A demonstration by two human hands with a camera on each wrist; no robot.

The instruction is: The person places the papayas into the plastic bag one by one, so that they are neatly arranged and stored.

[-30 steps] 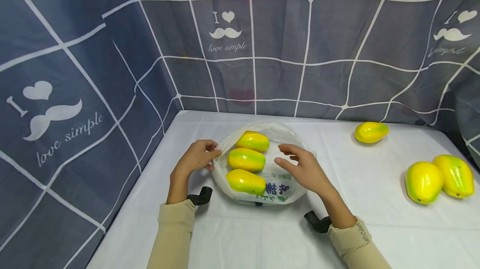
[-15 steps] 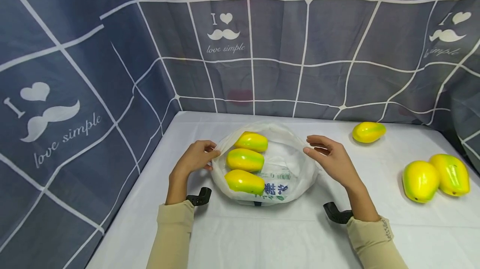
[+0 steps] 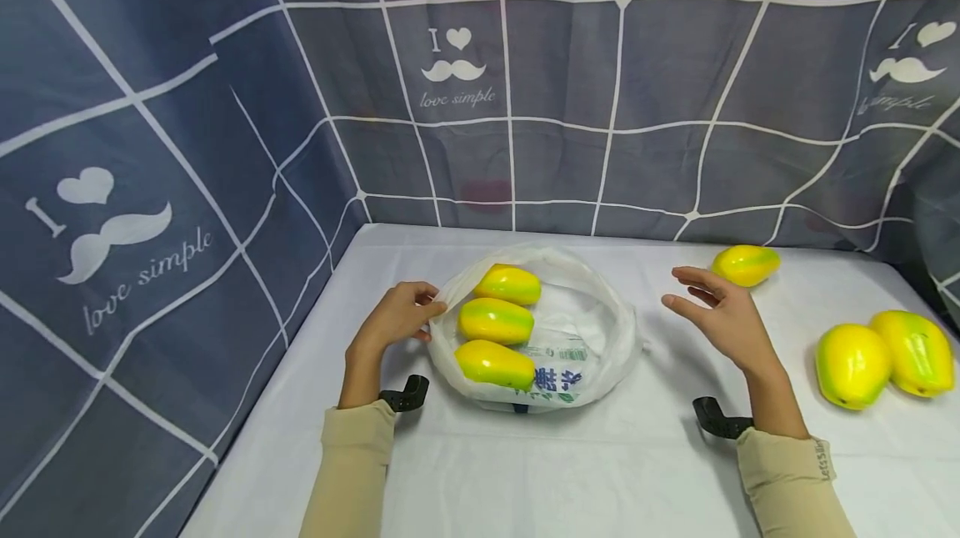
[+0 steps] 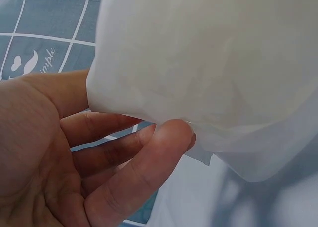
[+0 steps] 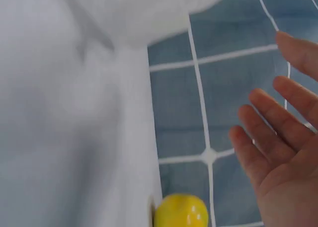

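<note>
A white plastic bag with blue and green print sits on the table, its mouth spread upward. Inside, three yellow-green papayas lie in a column along the left side. My left hand pinches the bag's left rim between thumb and fingers, and the left wrist view shows the thumb against the film. To the right of the bag, my right hand is in the air, holding nothing. Its fingers are spread in the right wrist view. Just behind that hand lies a single papaya.
Two more papayas, a nearer one and its neighbour, lie side by side at the right of the white-covered table. Grey-blue checked cloth hangs along the back and left edges.
My right hand has moved rightward from above the bag's opening, past its right rim, towards the loose papayas. The left hand stays at the bag's left rim; the papayas inside have not moved.
</note>
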